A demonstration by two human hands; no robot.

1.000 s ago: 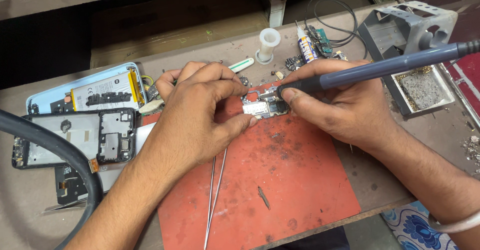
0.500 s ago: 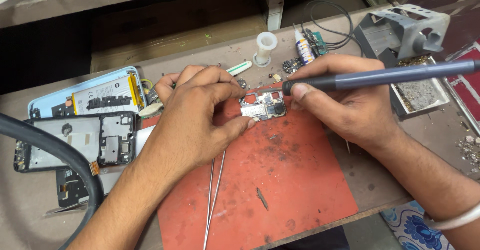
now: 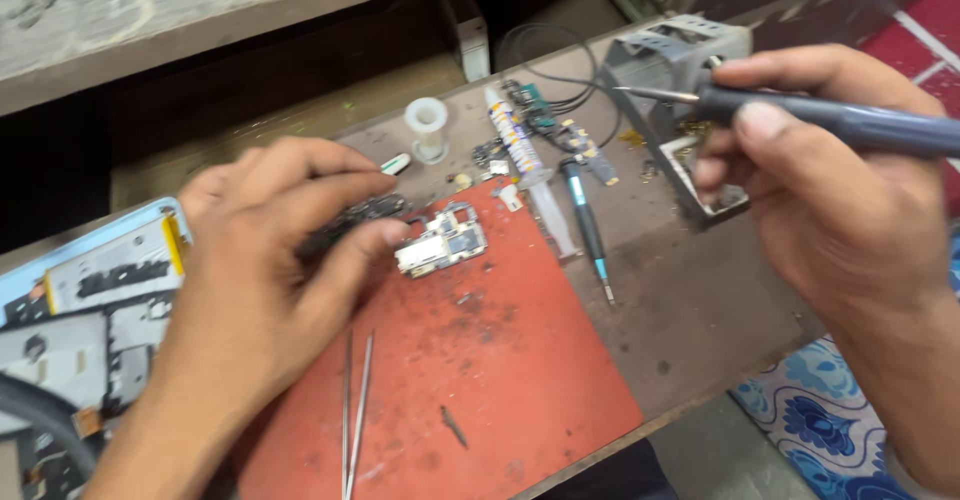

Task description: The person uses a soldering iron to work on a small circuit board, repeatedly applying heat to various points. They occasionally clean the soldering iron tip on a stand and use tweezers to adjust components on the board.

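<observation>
My left hand rests on the red mat, fingertips pinching a small dark part beside a little phone circuit board that lies on the mat. My right hand is raised to the right, gripping a dark blue soldering iron. Its thin metal tip points left toward the grey iron stand, well away from the board.
Metal tweezers lie on the mat by my left wrist. A syringe tube, a blue screwdriver, a white spool and small board pieces lie behind the mat. An opened phone body sits at the left edge. A patterned floor shows lower right.
My right hand has lifted the soldering iron off the circuit board and swung it right and up toward the stand. My left hand stays beside the board. The view has shifted.
</observation>
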